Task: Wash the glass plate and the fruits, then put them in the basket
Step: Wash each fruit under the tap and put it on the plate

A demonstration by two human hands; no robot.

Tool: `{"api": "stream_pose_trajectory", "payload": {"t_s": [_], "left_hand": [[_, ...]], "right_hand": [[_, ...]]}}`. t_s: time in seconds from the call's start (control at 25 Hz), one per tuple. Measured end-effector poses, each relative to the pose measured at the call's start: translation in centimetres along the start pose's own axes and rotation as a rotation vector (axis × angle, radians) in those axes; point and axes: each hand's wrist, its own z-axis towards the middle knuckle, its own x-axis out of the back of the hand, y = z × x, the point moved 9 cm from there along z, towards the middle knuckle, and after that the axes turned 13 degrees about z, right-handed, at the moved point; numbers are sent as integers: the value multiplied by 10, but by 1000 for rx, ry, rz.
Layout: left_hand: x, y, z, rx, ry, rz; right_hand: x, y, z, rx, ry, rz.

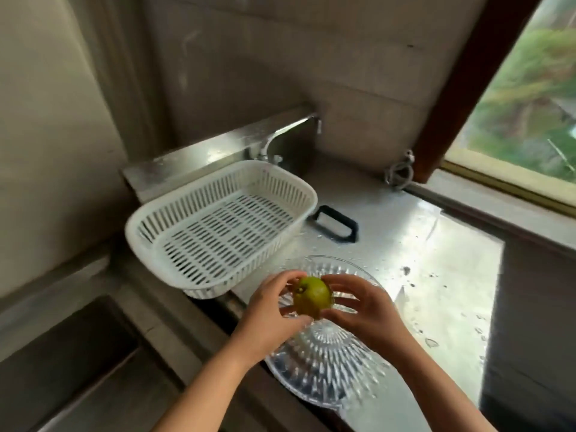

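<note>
While a green fruit [312,297] was held above the glass plate [327,353], it was gripped from both sides at once. The left hand [271,310] was curled round the fruit's left side, with the fingers bent over its top and the thumb pressed beneath. The right hand [361,310] was closed against the fruit's right side, its fingers wrapped across the top and its thumb tucked under the lower edge. The fruit's stem end was turned toward the camera, between the two hands.

The glass plate, ribbed and transparent, was seen lying on the wet steel counter [436,275], directly below the hands and partly hidden by them. Whether the fruit touched the plate could not be told.

Just beyond the plate to the left, a white slotted basket [218,222] was set on the counter, with nothing inside it. A metal faucet [290,129] was mounted behind the basket, its spout reaching out to the right. A black handle [335,223] was seen flat on the counter just beside the basket's right end. Water drops were scattered over the steel near the window [523,98].
</note>
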Motion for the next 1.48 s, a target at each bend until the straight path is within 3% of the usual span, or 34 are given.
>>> {"api": "stream_pose_trajectory", "payload": {"t_s": [0.16,0.64,0.88,1.0,1.12,1.48], "left_hand": [[-34,-9,33,33,-84,83],[-55,-28,33,117,-196,-40],[6,-38,4,153,-52,-244],[64,-66,-40,194,117,-338],[118,-109,-101,273,303,-332],[202,-281,-333,708,784,-302]], "right_hand": [[27,31,12,2,40,-36],[29,59,14,-39,-69,-99],[19,-3,14,123,-129,-206],[-38,-33,14,160,-254,-96],[-140,-34,8,141,-453,-72],[-436,90,-49,-90,-932,-171]]}}
